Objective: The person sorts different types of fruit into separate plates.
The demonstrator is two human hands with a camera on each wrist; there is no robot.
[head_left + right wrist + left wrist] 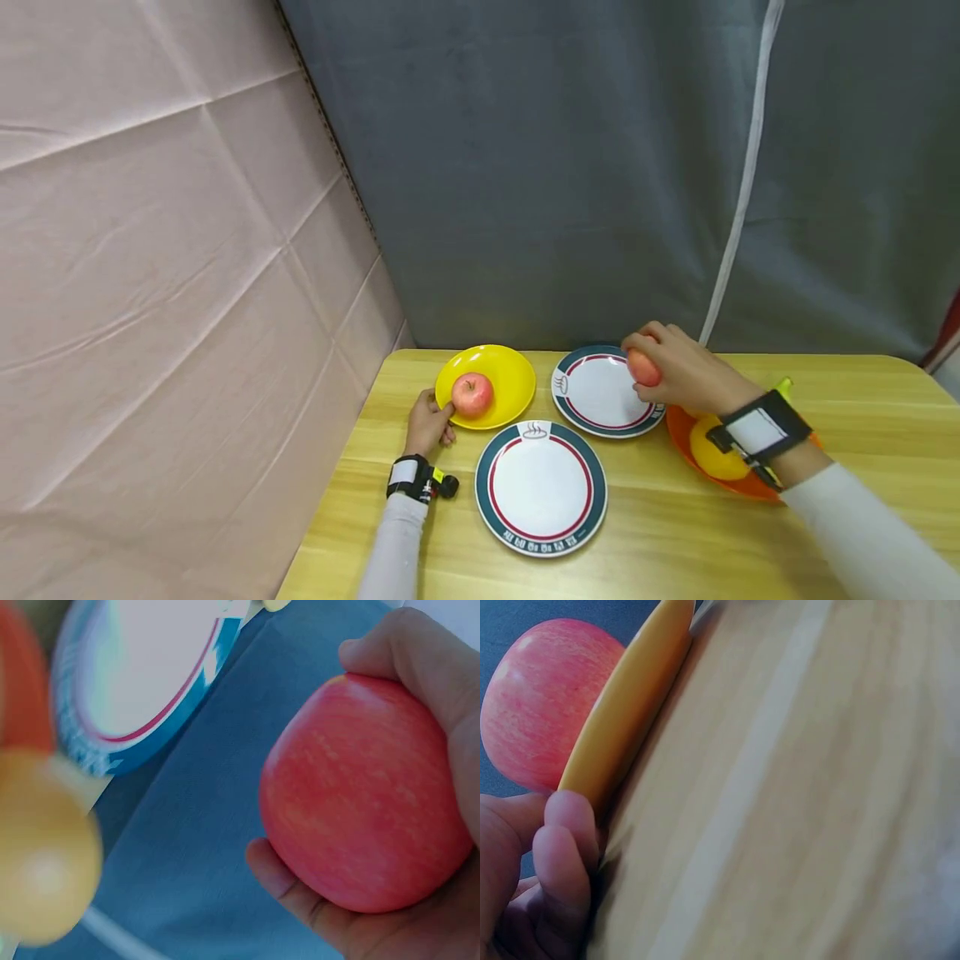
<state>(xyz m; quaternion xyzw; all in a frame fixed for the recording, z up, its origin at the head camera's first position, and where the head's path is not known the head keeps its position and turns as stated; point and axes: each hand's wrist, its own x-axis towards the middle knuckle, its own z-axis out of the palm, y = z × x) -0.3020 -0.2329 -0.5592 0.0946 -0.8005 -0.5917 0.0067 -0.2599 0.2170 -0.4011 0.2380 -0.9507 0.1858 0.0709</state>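
Note:
My left hand [429, 425] pinches the left rim of a yellow plate [516, 379], thumb on top and fingertips under the edge. On that plate sits a red apple [472, 395], close to the thumb. A second red apple [367, 795] is gripped in my right hand [692, 371], raised over the right edge of the back white plate [600, 392] with a green-blue rim. In the right wrist view, thumb and fingers wrap around this apple. Below the right wrist is an orange dish [678, 429], partly hidden, with a yellow round fruit [712, 454] in it.
A matching white plate [540, 492] lies in front, between the hands. A green-yellow tip [784, 385] shows beyond the right wristband. The wooden table [645, 533] meets a grey curtain [555, 208] at the back and a pale cloth wall [210, 333] on the left.

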